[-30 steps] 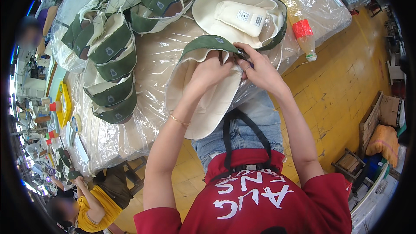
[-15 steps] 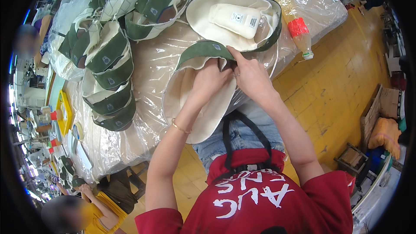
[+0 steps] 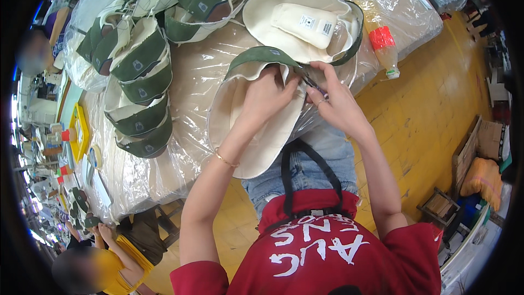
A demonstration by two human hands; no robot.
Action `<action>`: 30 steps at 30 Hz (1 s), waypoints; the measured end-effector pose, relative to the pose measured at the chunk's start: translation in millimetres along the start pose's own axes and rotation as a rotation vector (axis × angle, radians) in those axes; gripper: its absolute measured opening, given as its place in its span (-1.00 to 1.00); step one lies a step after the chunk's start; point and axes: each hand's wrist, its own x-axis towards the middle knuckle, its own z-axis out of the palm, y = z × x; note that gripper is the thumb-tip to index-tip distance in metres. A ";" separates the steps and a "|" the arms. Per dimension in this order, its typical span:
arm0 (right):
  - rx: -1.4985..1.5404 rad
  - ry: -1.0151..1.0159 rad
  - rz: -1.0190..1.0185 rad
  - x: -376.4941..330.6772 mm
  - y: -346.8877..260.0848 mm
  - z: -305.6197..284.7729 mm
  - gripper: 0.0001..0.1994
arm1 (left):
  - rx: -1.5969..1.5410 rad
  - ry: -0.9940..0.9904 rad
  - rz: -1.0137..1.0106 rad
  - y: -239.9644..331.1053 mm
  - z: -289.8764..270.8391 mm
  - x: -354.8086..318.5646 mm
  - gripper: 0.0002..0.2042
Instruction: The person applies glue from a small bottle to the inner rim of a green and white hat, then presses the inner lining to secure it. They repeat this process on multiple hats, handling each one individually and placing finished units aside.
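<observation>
A scoop-shaped sewn fabric piece (image 3: 221, 109), cream inside with a green outer band, lies at the table's near edge. My left hand (image 3: 266, 95) reaches into its opening, fingers closed on the cloth near the green rim. Beside it, my right hand (image 3: 339, 105) is closed round small dark snips (image 3: 313, 84), whose tip meets the edge of the piece. Their blades are partly hidden by my fingers. Just beyond lies a similar fabric piece (image 3: 262, 16), with a cream pad (image 3: 289, 21) bearing a white label inside it.
Several green-and-cream pieces (image 3: 143, 90) are nested in rows at the left on the plastic-covered table (image 3: 191, 84). A bottle with a red label (image 3: 382, 38) lies near the right edge. A yellow tray (image 3: 80, 131) is at far left. A co-worker in yellow (image 3: 123, 265) sits at lower left.
My right hand has drawn back slightly to the right from the rim, and the snips in it have come into sight. My left hand stays inside the piece. The view has shifted a little.
</observation>
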 end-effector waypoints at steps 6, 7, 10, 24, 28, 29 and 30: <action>-0.219 0.159 -0.151 -6.1 -12.4 -0.7 -0.78 | 0.076 -0.062 -0.030 4.1 -6.2 -1.6 -0.57; -0.230 0.163 -0.147 -7.9 -14.2 -0.9 -0.81 | 0.083 -0.070 -0.036 5.0 -7.7 -2.7 -0.57; -0.248 0.172 -0.158 -8.6 -17.2 5.6 -0.81 | 0.059 -0.117 -0.075 6.4 -10.3 -4.5 -0.56; -0.403 0.120 -0.163 2.9 -2.7 21.1 -0.91 | 0.131 -0.067 0.024 -0.5 6.4 -7.0 -0.62; -0.527 0.097 -0.131 2.8 2.6 22.8 -0.93 | 0.102 -0.091 -0.022 2.1 12.0 -10.7 -0.62; -0.558 0.104 -0.123 2.8 3.5 24.7 -0.94 | 0.112 -0.091 -0.023 2.2 11.7 -10.9 -0.61; -0.570 0.114 -0.119 2.3 4.3 26.4 -0.94 | 0.119 -0.095 -0.025 2.2 10.9 -11.6 -0.60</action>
